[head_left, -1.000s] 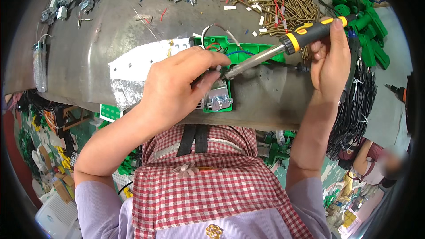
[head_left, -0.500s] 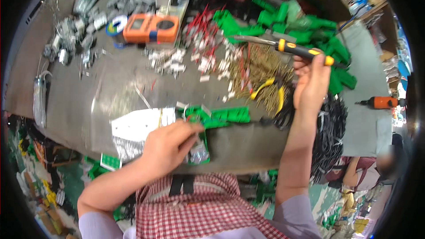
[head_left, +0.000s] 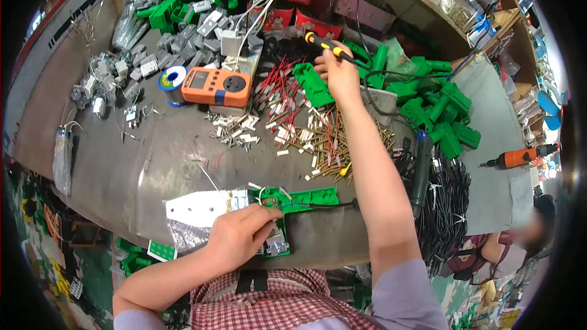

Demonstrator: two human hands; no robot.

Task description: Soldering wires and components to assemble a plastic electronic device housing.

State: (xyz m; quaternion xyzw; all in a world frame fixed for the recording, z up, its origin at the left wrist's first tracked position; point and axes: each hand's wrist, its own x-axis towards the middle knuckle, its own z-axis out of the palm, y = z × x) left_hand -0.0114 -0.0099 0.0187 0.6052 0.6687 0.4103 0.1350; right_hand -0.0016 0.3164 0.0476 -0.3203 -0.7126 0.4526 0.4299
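Note:
My right hand (head_left: 340,76) grips the yellow-and-black handle of a soldering iron (head_left: 324,44) at the back of the bench; its tip does not show clearly. Near the front edge, my left hand (head_left: 241,235) is closed, fingertips together at the wires (head_left: 269,200) inside an opened green plastic housing (head_left: 315,197). What exactly they pinch is hidden. A white plate (head_left: 199,209) with holes lies left of the housing, touching it or nearly so. Beneath the left fingers, a clear-wrapped part (head_left: 276,245) sits in the housing's lower leg.
An orange meter (head_left: 217,85) and solder spool (head_left: 173,77) stand behind. Screws (head_left: 333,146), red-wired parts (head_left: 278,91) and green housings (head_left: 440,110) lie in heaps. A dark corded tool (head_left: 422,168) and bundled black cables (head_left: 449,198) are right of my forearm; an orange screwdriver (head_left: 520,157) lies farther right.
My right hand has carried the soldering iron leftward and away from me, toward the back of the bench. My left hand stays at the green housing. The view has shifted slightly.

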